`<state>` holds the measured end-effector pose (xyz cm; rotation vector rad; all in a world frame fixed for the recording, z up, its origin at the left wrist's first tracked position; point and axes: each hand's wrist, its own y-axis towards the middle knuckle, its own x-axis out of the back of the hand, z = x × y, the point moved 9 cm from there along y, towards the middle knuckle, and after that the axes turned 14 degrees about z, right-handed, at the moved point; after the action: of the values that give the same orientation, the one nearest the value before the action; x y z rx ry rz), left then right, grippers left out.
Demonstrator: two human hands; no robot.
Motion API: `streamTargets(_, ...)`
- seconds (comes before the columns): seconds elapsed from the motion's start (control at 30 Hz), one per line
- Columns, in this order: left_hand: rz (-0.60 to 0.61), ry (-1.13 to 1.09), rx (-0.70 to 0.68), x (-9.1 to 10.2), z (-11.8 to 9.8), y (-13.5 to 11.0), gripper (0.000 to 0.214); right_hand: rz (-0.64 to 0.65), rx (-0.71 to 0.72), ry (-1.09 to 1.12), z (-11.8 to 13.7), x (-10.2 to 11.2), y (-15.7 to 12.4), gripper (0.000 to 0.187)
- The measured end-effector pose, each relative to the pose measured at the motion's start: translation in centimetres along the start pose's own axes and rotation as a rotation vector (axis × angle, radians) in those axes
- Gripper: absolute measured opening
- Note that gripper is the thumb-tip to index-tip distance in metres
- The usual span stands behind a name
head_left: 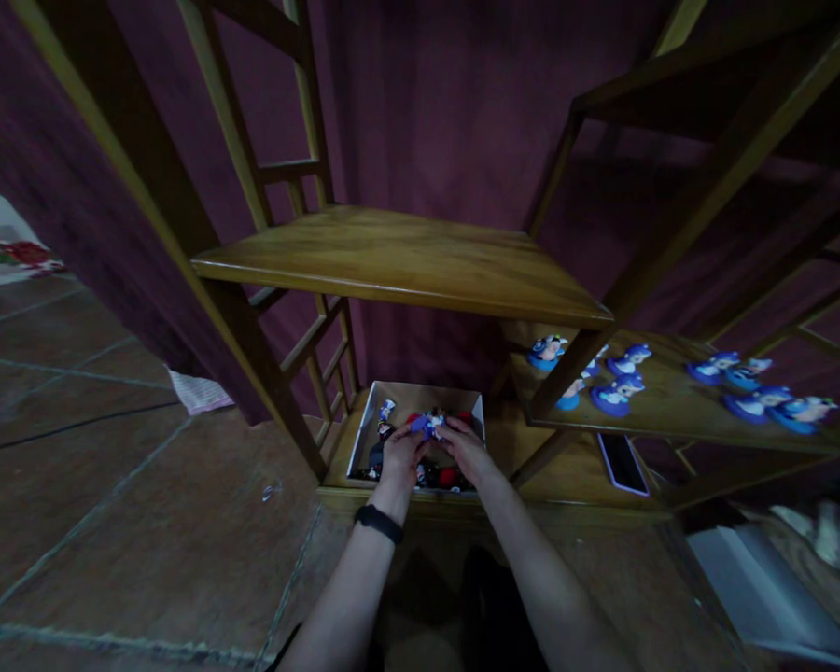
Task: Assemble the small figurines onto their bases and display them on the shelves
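Dim light is muting the maroon curtain (pixel 427 112)
Sheen is lining the wooden shelf (pixel 406 257); shadow is darkening the upper right, blur is smearing the lower right, distortion is stretching the edges.

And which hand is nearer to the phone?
Right. The right hand is over the box, left of the phone; the left hand, also over the box, is farther left.
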<state>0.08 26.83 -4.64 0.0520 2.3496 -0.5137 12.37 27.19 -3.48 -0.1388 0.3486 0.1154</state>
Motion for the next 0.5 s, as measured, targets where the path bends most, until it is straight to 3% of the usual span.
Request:
streamTargets(0.1,0.036,-0.029,0.074,0.0,0.9,0.5,0.020,-0.112,0.004,-0.214,1.1,2.3,-0.5,0.032)
streamTargets(0.17,0.063,-0.045,0.073,0.0,1.1,0.8,0.021,-0.111,0.027,-0.344,1.8,3.1,-0.6,0.030)
streamTargets(0.3,0.121,-0.060,0.061,-0.6,1.2,1.0,0.018,-0.037,0.075,-0.467,2.3,2.9,-0.6,0.029)
streamTargets(0.5,0.130,-0.028,0.034,-1.1,0.5,0.1,0.011,-0.034,0.072,-0.519,1.8,2.3,-0.2,0.027)
